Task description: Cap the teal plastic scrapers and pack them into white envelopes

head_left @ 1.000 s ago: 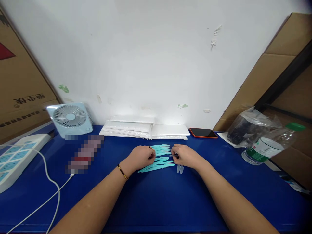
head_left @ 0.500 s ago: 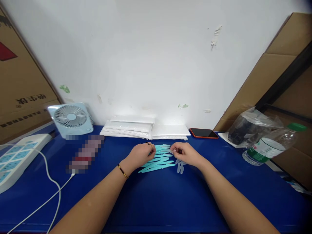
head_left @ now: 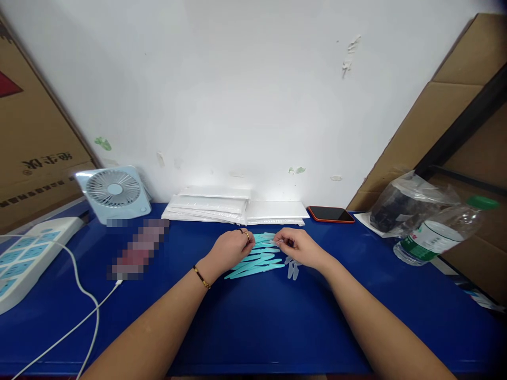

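Blue table: fills the lower centre of the frame, its surface (head_left: pixel 261 327) bare in front of the strips.
Clear pieces (head_left: pixel 293 271): a small loose cluster just right of the frame's lower centre, under the right hand.
Turquoise strips (head_left: pixel 257 269): lying in a rough row at centre, between the hands.
Left hand (head_left: pixel 233 248): fingers curled in at the strips' left ends; whether one is gripped is hidden.
Right hand (head_left: pixel 298 246): thumb and forefinger in a narrow pinch, apparently on a clear piece, at the strips' right ends.
Step in hand: seemingly handling one clear piece at a strip's end; this calls for close fingertip alignment.
Bottle (head_left: pixel 430 240): right of frame, tilted, green-capped; liquid level unclear.
Plastic bag (head_left: pixel 412 198): beside the bottle, around a dark container (head_left: pixel 390 211).
White packets (head_left: pixel 209 207): stacked against the wall, centre; contents not visible.
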### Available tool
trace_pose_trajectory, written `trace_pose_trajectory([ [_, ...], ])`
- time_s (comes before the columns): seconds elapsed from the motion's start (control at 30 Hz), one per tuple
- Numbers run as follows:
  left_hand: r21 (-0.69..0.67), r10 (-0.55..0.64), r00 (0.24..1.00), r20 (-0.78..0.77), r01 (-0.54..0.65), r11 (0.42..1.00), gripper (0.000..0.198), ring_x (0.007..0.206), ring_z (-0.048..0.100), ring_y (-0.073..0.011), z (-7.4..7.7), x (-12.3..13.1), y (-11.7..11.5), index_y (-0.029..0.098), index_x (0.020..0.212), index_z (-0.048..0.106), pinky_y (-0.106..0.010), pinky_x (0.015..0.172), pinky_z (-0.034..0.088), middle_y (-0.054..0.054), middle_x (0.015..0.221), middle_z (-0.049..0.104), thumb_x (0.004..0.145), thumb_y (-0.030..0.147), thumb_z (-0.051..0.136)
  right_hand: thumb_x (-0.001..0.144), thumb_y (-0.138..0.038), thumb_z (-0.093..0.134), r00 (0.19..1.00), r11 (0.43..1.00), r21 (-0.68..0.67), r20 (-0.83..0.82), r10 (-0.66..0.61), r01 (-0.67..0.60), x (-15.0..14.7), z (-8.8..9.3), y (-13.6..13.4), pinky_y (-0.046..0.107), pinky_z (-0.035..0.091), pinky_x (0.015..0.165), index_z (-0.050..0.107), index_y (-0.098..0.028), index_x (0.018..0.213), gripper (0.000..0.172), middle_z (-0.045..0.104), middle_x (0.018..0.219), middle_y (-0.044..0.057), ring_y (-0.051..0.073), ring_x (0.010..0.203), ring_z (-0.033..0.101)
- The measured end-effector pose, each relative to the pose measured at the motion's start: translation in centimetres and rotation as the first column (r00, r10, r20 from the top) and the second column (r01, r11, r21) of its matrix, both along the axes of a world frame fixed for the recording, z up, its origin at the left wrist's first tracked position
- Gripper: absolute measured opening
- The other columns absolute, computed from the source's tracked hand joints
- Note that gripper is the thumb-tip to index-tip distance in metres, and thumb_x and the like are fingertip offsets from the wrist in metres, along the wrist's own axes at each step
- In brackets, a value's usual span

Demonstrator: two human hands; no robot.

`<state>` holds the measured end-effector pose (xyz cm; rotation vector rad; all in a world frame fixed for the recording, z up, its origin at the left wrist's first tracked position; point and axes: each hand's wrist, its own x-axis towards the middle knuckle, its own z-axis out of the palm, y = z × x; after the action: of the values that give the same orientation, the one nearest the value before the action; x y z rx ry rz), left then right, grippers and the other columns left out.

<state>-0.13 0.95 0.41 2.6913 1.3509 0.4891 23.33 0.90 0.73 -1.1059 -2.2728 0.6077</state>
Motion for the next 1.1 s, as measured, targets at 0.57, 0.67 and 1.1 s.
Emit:
trace_pose_trajectory([
  [0.57,-0.045,-0.009,0.989,0.145,0.016,0.999,0.021,0.09,0.055,-0.0187,-0.4,0.3,-0.3,0.021,0.1,0.057,-0.027,0.076,0.041,-0.005,0.101,0.06,0.083,0.031,0.051,0.084,-0.023,0.048,0.997,0.996,0.066,0.044,-0.067,0.064,0.0,-1.1,1.0,0.025,0.04,0.059,0.065,-0.02,0.09,0.018,0.063,0.081,0.004,0.013,0.064,0.053],
  [0.67,-0.138,-0.042,0.997,0.064,0.05,0.989,0.021,0.078,0.056,-0.0176,-0.4,-0.1,-0.5,0.022,0.088,0.06,-0.026,0.064,0.04,-0.002,0.09,0.061,0.076,0.039,0.059,0.082,-0.024,0.052,0.994,0.995,0.062,0.078,-0.077,0.073,1.5,-0.8,1.3,0.025,0.042,0.063,0.066,-0.02,0.09,0.017,0.062,0.086,0.004,0.013,0.068,0.054],
  [1.1,-0.233,-0.028,0.998,0.063,0.042,0.972,0.013,0.063,0.053,-0.014,0.0,0.0,-0.7,0.02,0.073,0.058,-0.024,0.055,0.033,-0.001,0.071,0.061,0.078,0.028,0.049,0.079,-0.032,0.058,0.982,0.975,-0.219,0.173,0.077,-0.038,2.6,-0.1,0.4,0.02,0.039,0.053,0.06,-0.018,0.079,0.013,0.058,0.072,0.0,0.011,0.061,0.052],
])
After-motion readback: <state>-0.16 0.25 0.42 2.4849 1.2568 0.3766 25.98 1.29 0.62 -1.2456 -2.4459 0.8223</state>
